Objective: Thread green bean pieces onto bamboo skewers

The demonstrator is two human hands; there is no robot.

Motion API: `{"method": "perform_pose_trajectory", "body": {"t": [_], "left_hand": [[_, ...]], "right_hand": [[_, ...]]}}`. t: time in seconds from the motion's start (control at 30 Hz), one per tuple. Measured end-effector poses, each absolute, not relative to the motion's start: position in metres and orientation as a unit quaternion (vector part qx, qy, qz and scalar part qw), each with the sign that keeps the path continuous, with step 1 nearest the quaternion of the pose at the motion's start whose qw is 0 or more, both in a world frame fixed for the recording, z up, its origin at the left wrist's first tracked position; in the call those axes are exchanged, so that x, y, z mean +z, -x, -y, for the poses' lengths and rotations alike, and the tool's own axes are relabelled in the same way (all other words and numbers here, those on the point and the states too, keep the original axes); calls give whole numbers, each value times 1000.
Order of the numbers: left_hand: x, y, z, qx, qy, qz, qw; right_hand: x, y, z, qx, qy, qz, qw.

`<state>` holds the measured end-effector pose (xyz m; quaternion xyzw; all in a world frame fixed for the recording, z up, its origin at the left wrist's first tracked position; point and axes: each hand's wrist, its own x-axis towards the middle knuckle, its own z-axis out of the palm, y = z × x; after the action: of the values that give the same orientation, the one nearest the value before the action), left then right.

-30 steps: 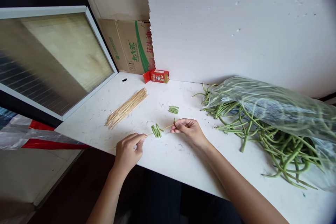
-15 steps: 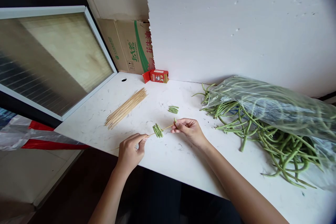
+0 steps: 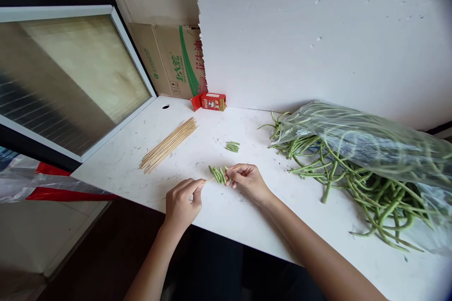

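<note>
My left hand [image 3: 183, 200] is closed in a pinch round a thin bamboo skewer [image 3: 209, 180], low over the front of the white table. Several short green bean pieces [image 3: 218, 175] sit side by side across the skewer. My right hand [image 3: 248, 180] pinches a bean piece at the right end of that row, its fingers partly hiding it. Past these fingers the skewer's tip shows on the right. Behind the hands lies a small row of cut bean pieces [image 3: 232, 146]. To the left rests a bundle of bamboo skewers [image 3: 168, 146].
Long green beans [image 3: 384, 207] spill from a clear plastic bag [image 3: 374, 138] on the right. A small red box [image 3: 213, 101] stands at the back, before a cardboard box [image 3: 169, 63]. A framed glass panel [image 3: 77, 80] is on the left; the white table [image 3: 261, 225] ends nearest me.
My right hand has slid the bean piece from the skewer's tip leftward to the others. The tip now sticks out beyond the right hand. My left hand has shifted slightly right.
</note>
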<state>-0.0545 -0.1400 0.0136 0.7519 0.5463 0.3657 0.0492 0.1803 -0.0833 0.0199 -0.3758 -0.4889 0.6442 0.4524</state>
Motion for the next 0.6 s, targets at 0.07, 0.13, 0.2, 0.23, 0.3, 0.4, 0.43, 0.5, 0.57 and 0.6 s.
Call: {"method": "perform_pose_trajectory", "body": {"t": [0.07,0.13,0.2,0.23,0.3,0.4,0.43,0.5,0.57,0.6], "left_hand": [[14,51,139,367,-751,-546,48],[14,47,138,367,-750,-547,55],[15,45,138,365,-747,-553,62],[15,44,137,364,-744,-557,65],[15,44,137,360,-739,-565,73],[16,45,136,356,-735,-571,81],[16,45,136,355,-734,-572,85],[16,45,135,356,-731,-573,98],[17,45,134,360,-727,-574,113],[17,44,134,362,-725,-574,119]], "right_hand": [[17,-180,83,646,376,481,457],[14,-179,82,654,377,467,461],[12,-177,82,661,382,448,465],[12,-177,82,665,386,439,465],[12,-177,83,677,397,421,455],[15,-179,83,699,406,399,433],[16,-179,83,706,406,392,428],[17,-181,82,715,406,381,423],[18,-182,81,720,405,379,417],[19,-183,80,721,404,381,415]]}}
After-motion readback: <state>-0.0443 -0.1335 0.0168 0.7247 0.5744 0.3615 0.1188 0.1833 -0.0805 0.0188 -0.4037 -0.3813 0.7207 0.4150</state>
